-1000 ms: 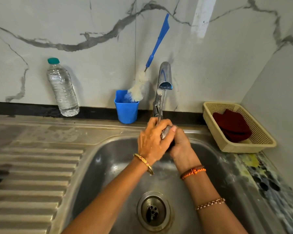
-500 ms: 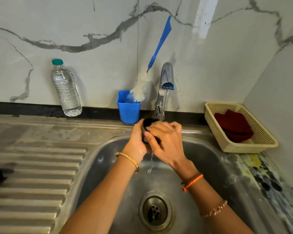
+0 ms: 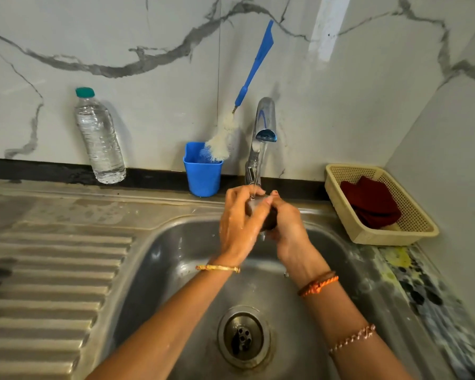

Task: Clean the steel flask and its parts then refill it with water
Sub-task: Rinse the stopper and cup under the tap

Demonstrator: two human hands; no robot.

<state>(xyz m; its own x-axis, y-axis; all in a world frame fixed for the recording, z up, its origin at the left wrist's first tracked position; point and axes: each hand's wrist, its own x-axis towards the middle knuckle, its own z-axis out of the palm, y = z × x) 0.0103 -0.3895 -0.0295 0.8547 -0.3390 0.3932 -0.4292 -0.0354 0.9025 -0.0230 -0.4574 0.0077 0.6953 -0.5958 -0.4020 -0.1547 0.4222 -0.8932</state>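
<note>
Setting: steel sink (image 3: pixel 159 250) below marble-look wall.
Part: small dark flask cap (image 3: pixel 268 219) under tap stream (image 3: pixel 258 171).
Left hand (image 3: pixel 237 223): curled over cap.
Right hand (image 3: pixel 287 229): cupping it from the right.

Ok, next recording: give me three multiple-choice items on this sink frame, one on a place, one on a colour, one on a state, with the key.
1. Where does the dark red cloth lie?
A. in the sink basin
B. in the beige basket
C. on the draining board

2. What colour is the cup holding the bottle brush?
A. blue
B. green
C. white

3. What state is the tap in?
A. off
B. dripping onto the drain
C. running onto the part held by both hands

Key: 1 B, the cloth sits inside the mesh walls. 2 A, the cup is plainly blue. 3 C, a stream falls to the dark part gripped by the left hand and right hand.
</note>
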